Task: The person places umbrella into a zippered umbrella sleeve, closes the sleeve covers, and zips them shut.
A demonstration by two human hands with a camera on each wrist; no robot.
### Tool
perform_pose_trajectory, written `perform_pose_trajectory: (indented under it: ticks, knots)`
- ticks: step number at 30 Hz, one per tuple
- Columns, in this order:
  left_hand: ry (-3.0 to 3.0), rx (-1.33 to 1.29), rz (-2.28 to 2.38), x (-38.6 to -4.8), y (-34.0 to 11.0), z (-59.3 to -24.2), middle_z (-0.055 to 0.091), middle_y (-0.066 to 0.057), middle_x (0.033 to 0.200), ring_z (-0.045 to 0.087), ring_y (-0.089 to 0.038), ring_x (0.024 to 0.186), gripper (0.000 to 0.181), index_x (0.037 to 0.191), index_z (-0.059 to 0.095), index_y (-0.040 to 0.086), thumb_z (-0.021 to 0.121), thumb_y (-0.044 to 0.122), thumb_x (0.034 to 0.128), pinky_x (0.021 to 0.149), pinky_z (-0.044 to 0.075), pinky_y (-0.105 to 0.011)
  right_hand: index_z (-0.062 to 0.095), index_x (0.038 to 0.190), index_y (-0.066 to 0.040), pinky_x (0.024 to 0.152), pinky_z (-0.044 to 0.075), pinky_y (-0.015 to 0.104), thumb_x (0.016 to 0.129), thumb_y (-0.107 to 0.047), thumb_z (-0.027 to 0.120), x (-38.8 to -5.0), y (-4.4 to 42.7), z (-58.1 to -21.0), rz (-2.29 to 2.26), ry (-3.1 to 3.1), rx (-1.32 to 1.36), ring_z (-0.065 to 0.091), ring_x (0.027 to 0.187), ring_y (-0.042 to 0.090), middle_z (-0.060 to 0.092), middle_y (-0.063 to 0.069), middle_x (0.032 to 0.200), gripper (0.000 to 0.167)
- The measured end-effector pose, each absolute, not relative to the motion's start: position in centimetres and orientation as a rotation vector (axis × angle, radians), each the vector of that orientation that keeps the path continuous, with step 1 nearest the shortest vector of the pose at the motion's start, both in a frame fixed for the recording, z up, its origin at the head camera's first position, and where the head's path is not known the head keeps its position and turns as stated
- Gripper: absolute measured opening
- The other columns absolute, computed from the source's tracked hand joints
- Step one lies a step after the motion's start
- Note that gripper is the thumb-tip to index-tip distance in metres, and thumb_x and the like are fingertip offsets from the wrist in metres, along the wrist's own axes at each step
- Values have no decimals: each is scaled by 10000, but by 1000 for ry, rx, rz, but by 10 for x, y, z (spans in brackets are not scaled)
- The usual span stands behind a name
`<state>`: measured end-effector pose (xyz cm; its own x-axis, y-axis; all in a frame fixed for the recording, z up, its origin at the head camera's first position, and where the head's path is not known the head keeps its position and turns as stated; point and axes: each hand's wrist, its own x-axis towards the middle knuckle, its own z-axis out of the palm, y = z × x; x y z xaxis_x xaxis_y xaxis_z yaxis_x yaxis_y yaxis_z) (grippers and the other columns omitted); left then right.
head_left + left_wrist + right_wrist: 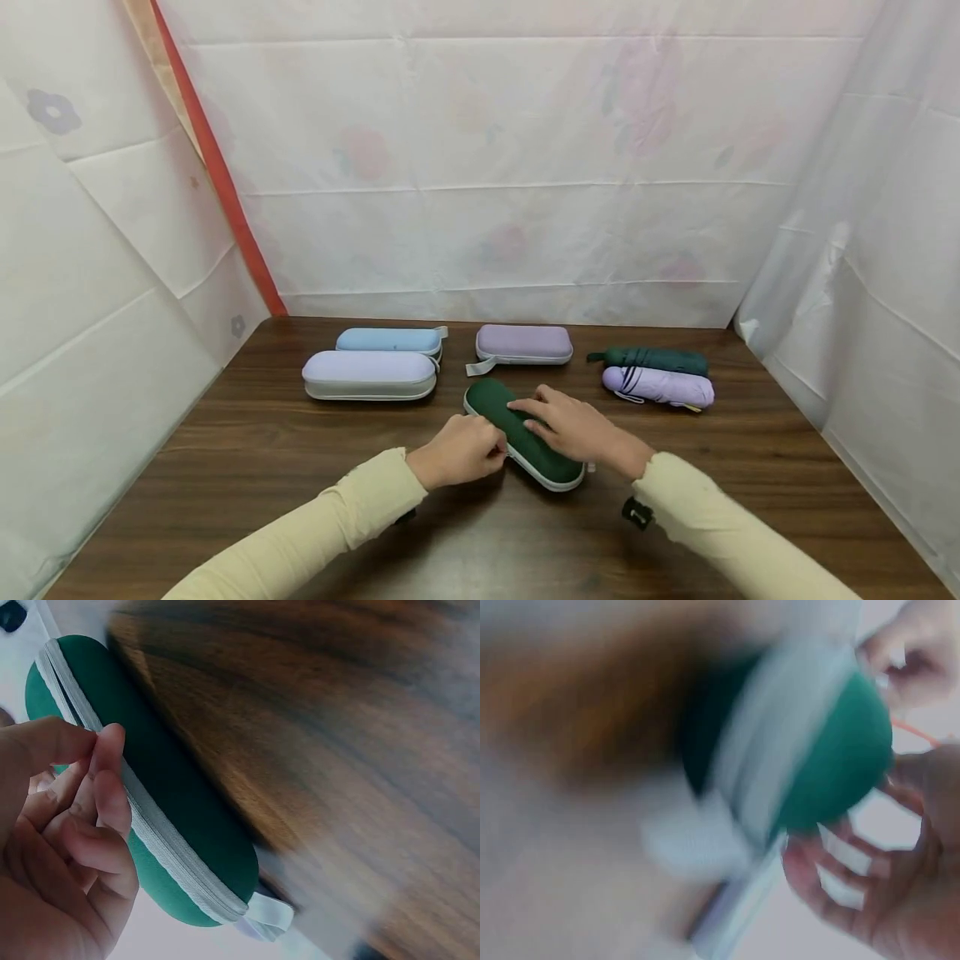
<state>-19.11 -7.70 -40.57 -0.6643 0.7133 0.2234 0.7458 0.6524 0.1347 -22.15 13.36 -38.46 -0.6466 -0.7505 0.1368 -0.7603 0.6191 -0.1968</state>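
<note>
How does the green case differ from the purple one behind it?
The green case is dark; the purple case is pale. The green case lies slantwise, the purple case straight across. The left hand and right hand touch the green case; neither touches the purple case. Both are long, rounded and pale-trimmed.

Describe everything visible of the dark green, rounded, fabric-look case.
The dark green, rounded oblong case looks fabric-covered, with a pale grey zip along its side and a whitish strap loop at its near end. It lies slantwise on the brown wood-grain table, far end to the left. The left hand pinches at the zip; a dark gap toward the far end suggests it is partly open. The right hand rests on the case's top.
</note>
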Motion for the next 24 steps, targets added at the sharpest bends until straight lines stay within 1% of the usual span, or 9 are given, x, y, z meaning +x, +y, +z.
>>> perform_pose_trajectory:
  ticks: [2,4,6,8,11,14,20,24]
  knots:
    - [-2728,-1206,-334,-191,-78,-406,448,141,581,402,0,529,201,659,622,192,680,104,830,474,354,-190,535,1364,-201,693,472,313,901,-13,626,-231,136,-378,197,-2693,1500,541,948,167,534,56,1180,508]
    - [-2744,-1200,-336,-191,-79,-407,454,148,582,412,6,533,191,668,630,197,681,114,832,480,362,-190,514,1382,-234,775,484,337,849,68,652,-238,136,-372,-26,-2555,1637,512,1118,203,496,63,1324,628]
    - [-2759,-1195,-340,-190,-80,-407,478,150,586,430,11,536,171,683,648,197,682,121,833,485,377,-194,484,1405,-279,852,472,353,828,81,672,-243,134,-370,-235,-2435,1715,460,1229,227,435,43,1423,706]
    - [-2773,-1194,-349,-189,-81,-409,505,150,596,448,13,539,146,705,668,195,685,126,832,488,391,-197,453,1424,-312,938,431,368,860,15,667,-246,131,-370,-404,-2342,1763,410,1297,231,376,13,1483,687]
    - [-2788,-1197,-356,-188,-82,-412,534,148,611,464,14,543,118,731,688,193,687,136,834,495,403,-199,415,1447,-326,1034,346,390,906,-73,628,-247,127,-372,-576,-2223,1817,346,1355,228,307,-14,1528,634]
    - [-2806,-1199,-358,-187,-83,-415,536,150,614,465,16,543,109,743,691,194,687,142,838,498,402,-197,404,1452,-327,1062,307,400,930,-114,601,-247,124,-374,-639,-2172,1843,305,1379,211,287,-28,1537,597]
    - [-2781,-1209,-342,-186,-83,-415,540,141,613,474,3,541,113,736,691,190,693,135,834,489,398,-193,452,1423,-285,1075,288,397,919,-107,617,-246,119,-370,-647,-2199,1835,298,1383,211,367,0,1495,560]
    - [-2744,-1217,-313,-185,-85,-412,562,130,626,501,-14,554,135,719,679,195,691,122,831,498,410,-204,495,1398,-221,1071,296,369,915,-74,608,-245,115,-366,-658,-2204,1838,336,1363,184,430,18,1453,517]
